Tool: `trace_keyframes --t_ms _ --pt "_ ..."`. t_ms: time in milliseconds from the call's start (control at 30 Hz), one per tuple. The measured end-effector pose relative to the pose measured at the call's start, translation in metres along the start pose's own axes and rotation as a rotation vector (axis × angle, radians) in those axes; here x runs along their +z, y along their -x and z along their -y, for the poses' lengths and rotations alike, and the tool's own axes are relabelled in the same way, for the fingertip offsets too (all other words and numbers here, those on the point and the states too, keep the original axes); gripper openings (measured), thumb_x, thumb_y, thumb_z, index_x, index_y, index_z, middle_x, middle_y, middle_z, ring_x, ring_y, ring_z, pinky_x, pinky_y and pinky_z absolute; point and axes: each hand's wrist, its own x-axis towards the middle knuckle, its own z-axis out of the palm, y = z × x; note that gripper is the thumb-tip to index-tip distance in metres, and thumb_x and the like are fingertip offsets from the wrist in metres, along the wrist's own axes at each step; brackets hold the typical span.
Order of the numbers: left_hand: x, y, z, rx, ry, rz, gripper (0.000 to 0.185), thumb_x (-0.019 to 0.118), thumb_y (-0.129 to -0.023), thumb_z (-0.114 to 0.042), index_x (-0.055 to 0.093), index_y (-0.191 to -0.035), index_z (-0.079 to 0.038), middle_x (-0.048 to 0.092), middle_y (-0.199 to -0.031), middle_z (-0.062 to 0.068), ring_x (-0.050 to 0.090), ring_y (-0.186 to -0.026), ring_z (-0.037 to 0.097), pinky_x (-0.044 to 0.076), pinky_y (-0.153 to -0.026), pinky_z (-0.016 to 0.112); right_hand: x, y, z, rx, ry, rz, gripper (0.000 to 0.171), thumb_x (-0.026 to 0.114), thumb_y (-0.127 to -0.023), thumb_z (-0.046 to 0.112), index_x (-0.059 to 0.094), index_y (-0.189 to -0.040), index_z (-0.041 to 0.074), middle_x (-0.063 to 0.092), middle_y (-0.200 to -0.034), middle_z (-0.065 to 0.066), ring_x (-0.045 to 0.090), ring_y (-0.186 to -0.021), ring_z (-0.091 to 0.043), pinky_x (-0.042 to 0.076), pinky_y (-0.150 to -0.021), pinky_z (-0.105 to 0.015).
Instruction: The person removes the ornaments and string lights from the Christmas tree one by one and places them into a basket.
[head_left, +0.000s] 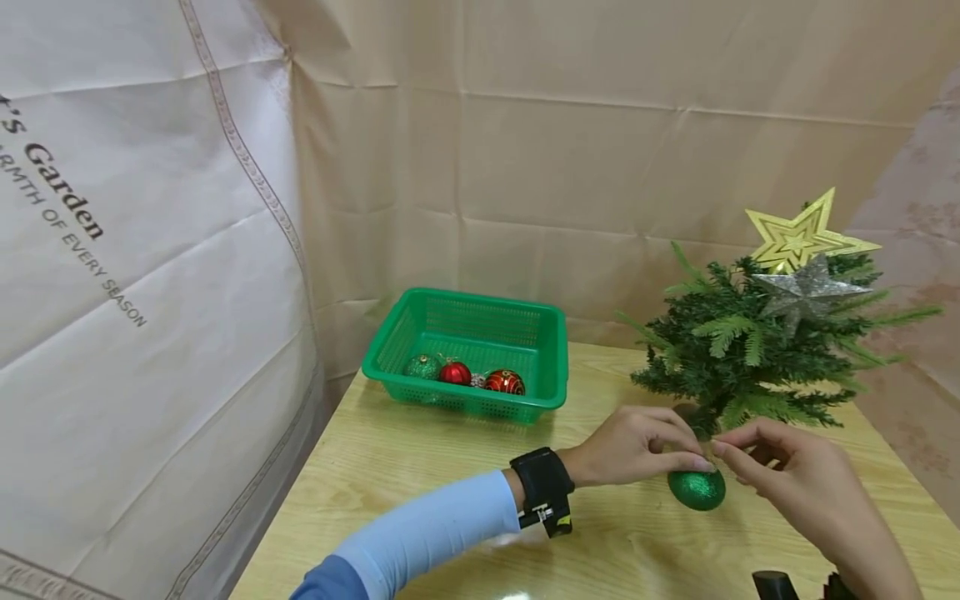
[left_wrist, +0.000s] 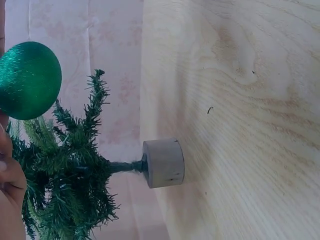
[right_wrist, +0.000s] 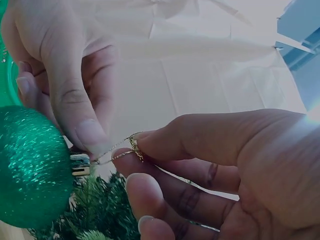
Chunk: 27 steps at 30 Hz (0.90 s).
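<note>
A glittery green Christmas ball [head_left: 697, 492] hangs in front of the small artificial tree [head_left: 738, 358], over the table. My left hand [head_left: 637, 446] pinches it near its cap from the left; in the right wrist view the left thumb [right_wrist: 90, 135] lies right at the metal cap [right_wrist: 80, 165]. From the other side my right hand [head_left: 802, 479] pinches the knotted end of the ball's gold string [right_wrist: 117, 152] between thumb and forefinger. The string runs taut from the cap. Against the left wrist view's left edge, the ball [left_wrist: 30, 80] shows above the left fingers.
A green basket [head_left: 480, 321] holds several ornaments, including a red ball [head_left: 454, 372] and a patterned red one [head_left: 505, 382]. Gold [head_left: 798, 237] and silver stars [head_left: 806, 287] sit atop the tree, which stands on a round base [left_wrist: 164, 164]. Cloth hangs behind the table [head_left: 420, 450].
</note>
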Motion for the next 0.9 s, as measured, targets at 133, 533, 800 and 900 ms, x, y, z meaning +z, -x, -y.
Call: trace_keyframes --t_ms 133,533,800,900 --pt "-0.002 0.001 -0.001 0.004 -0.005 -0.005 0.015 0.071 -0.087 -0.016 0.074 -0.102 -0.012 0.064 -0.099 -0.005 0.041 -0.063 -0.007 0.038 -0.060 0.009 0.001 -0.003 0.004 -0.023 -0.027 0.012 0.027 0.060 -0.092 0.047 0.067 -0.103 0.024 0.065 -0.093 0.000 0.059 -0.069 -0.009 0.047 -0.057 -0.029" --pt "-0.012 0.007 0.000 -0.018 -0.078 -0.040 0.017 0.069 -0.090 -0.020 0.073 -0.104 -0.013 0.068 -0.093 -0.005 0.039 -0.059 -0.005 0.033 -0.058 0.010 0.011 -0.013 0.012 -0.083 0.001 -0.041 0.021 0.062 -0.092 0.043 0.069 -0.098 0.024 0.066 -0.081 0.003 0.058 -0.063 -0.006 0.043 -0.051 -0.028" --pt "-0.026 0.015 0.007 -0.027 -0.144 -0.084 0.013 0.068 -0.090 -0.021 0.074 -0.101 -0.015 0.068 -0.089 -0.008 0.039 -0.059 -0.006 0.033 -0.057 0.010 0.022 -0.017 0.011 -0.078 -0.060 -0.073 0.028 0.059 -0.093 0.046 0.066 -0.109 0.024 0.067 -0.092 0.001 0.061 -0.065 -0.006 0.047 -0.053 -0.028" --pt "-0.036 0.019 0.012 -0.042 -0.169 -0.124 0.012 0.067 -0.091 -0.021 0.074 -0.098 -0.016 0.069 -0.088 -0.009 0.039 -0.057 -0.007 0.034 -0.056 0.010 0.029 -0.020 0.010 -0.044 -0.119 -0.052 0.034 0.056 -0.093 0.048 0.064 -0.114 0.023 0.067 -0.096 -0.001 0.062 -0.067 -0.009 0.049 -0.056 -0.029"
